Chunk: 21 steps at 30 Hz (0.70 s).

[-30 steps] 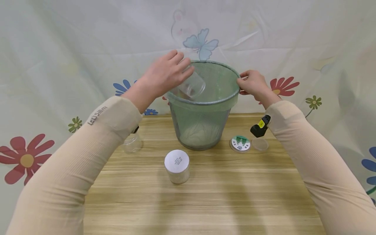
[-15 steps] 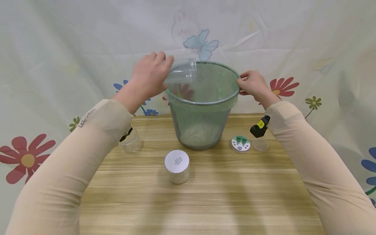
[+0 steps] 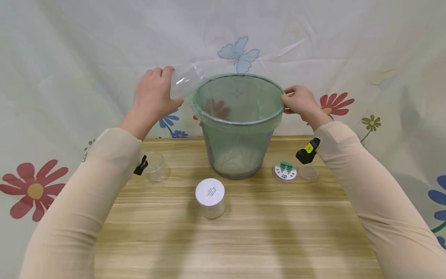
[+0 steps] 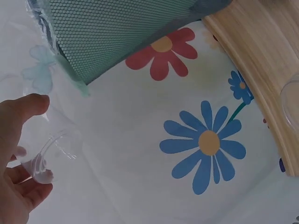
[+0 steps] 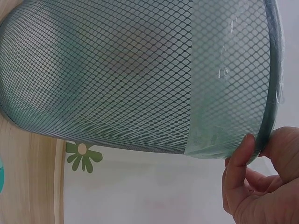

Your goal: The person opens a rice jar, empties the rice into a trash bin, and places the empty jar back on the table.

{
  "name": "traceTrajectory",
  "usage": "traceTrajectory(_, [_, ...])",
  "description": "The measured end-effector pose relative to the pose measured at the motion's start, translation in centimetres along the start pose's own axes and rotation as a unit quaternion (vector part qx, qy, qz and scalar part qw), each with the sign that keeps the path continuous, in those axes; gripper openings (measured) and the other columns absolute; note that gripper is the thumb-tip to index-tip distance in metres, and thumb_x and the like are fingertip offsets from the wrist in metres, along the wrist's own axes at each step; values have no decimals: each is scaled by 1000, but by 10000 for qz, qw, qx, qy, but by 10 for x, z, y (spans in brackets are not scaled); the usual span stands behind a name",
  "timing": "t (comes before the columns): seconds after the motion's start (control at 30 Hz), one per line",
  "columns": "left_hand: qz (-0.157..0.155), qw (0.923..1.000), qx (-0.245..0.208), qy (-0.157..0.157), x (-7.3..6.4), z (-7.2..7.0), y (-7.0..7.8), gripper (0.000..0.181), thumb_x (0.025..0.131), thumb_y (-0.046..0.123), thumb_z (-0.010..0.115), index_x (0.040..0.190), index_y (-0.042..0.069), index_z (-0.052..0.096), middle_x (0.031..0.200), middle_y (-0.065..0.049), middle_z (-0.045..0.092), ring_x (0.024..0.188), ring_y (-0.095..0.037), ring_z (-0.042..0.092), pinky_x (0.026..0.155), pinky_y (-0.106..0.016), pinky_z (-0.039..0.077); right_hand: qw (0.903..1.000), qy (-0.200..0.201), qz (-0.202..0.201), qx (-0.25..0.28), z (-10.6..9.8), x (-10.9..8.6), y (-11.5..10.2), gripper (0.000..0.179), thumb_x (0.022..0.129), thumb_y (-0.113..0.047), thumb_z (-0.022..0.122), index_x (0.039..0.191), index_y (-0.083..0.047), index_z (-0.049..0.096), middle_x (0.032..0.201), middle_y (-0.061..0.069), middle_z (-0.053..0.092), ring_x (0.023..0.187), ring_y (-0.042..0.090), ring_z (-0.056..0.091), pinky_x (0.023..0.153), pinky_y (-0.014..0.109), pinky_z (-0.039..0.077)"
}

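Bin [image 3: 240,149] between right hand [image 3: 300,101] and left hand [image 3: 153,92].
Right pinches its rim; left grips a tilted clear jar [image 3: 184,81] beside the rim's opposite side. Print on the white-lidded tub [image 3: 210,193] and green-and-white disc [image 3: 285,171] is too small to read.

Soft shadows cross the brightly lit tabletop [image 3: 240,248].

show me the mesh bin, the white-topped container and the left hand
Mesh bin [image 3: 238,145]: head view, on its front wall.
White-topped container [image 3: 210,197]: head view, on its top.
Left hand [image 3: 152,93]: head view, on the hand's back.
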<state>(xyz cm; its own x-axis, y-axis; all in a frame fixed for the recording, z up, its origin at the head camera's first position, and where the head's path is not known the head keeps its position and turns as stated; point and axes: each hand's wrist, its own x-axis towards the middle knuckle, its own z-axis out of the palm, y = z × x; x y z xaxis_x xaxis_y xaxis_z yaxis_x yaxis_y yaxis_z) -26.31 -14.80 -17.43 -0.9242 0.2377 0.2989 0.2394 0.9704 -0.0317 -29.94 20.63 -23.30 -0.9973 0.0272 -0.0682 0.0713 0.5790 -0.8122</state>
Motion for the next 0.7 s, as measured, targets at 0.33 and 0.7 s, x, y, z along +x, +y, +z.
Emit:
traceTrajectory(0.33, [-737, 9917, -1007, 319, -14, 36, -22, 78, 78, 37, 68, 138, 3, 32, 122, -22, 51, 108, -37, 45, 89, -50, 41, 10000, 15, 31, 14, -3, 0, 0, 52, 93, -23, 41, 139, 1, 33, 124, 20, 46, 74, 5, 56, 64, 15, 52])
traceTrajectory(0.7, [-1288, 9769, -1697, 190, -33, 93, -36, 78, 77, 37, 70, 137, 3, 33, 128, -21, 45, 116, -40, 44, 93, -52, 40, 9999, -37, 120, 101, -4, 1, 1, 52, 93, -23, 41, 139, 0, 32, 125, 19, 46, 75, 4, 55, 67, 17, 52])
